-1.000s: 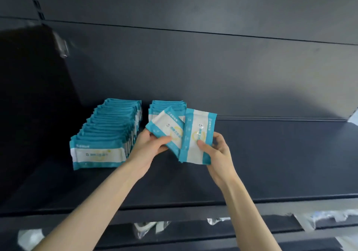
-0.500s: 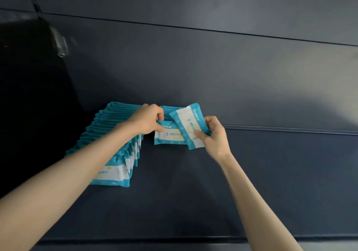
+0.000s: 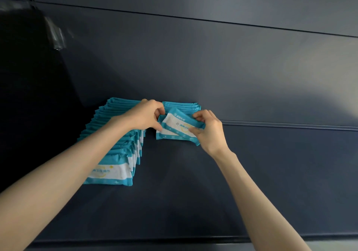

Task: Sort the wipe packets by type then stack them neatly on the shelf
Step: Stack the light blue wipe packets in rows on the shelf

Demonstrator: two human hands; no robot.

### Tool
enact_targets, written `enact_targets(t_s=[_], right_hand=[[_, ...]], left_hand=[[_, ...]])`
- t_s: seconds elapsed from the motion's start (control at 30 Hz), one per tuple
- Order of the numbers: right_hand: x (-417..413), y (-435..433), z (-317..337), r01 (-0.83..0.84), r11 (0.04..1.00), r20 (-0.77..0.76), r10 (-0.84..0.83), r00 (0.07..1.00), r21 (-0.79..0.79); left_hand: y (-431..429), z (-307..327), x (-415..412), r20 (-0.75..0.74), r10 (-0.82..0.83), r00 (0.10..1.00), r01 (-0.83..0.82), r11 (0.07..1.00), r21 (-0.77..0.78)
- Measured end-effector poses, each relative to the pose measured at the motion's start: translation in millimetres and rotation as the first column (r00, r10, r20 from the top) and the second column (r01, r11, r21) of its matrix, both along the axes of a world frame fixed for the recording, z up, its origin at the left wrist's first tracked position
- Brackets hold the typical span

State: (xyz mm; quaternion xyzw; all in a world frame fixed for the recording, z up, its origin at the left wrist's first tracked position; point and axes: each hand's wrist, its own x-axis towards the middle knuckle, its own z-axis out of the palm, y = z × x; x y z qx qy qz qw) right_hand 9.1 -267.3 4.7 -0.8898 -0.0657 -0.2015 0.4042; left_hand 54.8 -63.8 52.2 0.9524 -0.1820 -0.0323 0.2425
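A long row of teal-and-white wipe packets (image 3: 114,153) stands on the dark shelf (image 3: 193,202) at the left, running from the back wall toward me. Right of it is a short second row of packets (image 3: 182,105) against the back wall. My right hand (image 3: 209,132) pinches the right end of a tilted packet (image 3: 180,123) at the front of this short row. My left hand (image 3: 144,116) grips the left edge of the packet (image 3: 167,135) just under it. Both forearms reach in from below.
The dark back wall (image 3: 213,66) rises right behind the rows. A clear plastic tag (image 3: 55,34) hangs on the left upright. The shelf's front lip (image 3: 174,240) runs along the bottom of the view.
Both hands have carried their packets from in front of the short row back onto it. The right-hand packet has turned from upright to lying tilted across the front. My view has moved closer and up.
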Motion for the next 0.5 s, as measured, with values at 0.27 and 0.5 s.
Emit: enact_targets(t_s=[0.27, 0.5], right_hand=[[6.9, 19.4, -16.8, 0.168, 0.876, 0.241, -0.061, 0.969, -0.453], [-2.9, 5.2, -22.8, 0.086, 0.856, 0.02, -0.089, 0.996, -0.509]], left_hand=[[-0.2, -8.5, -4.6, 0.119, -0.004, 0.993, 0.003, 1.0, 0.011], [-0.8, -10.7, -10.9, 0.381, -0.095, 0.92, -0.008, 0.965, 0.26]])
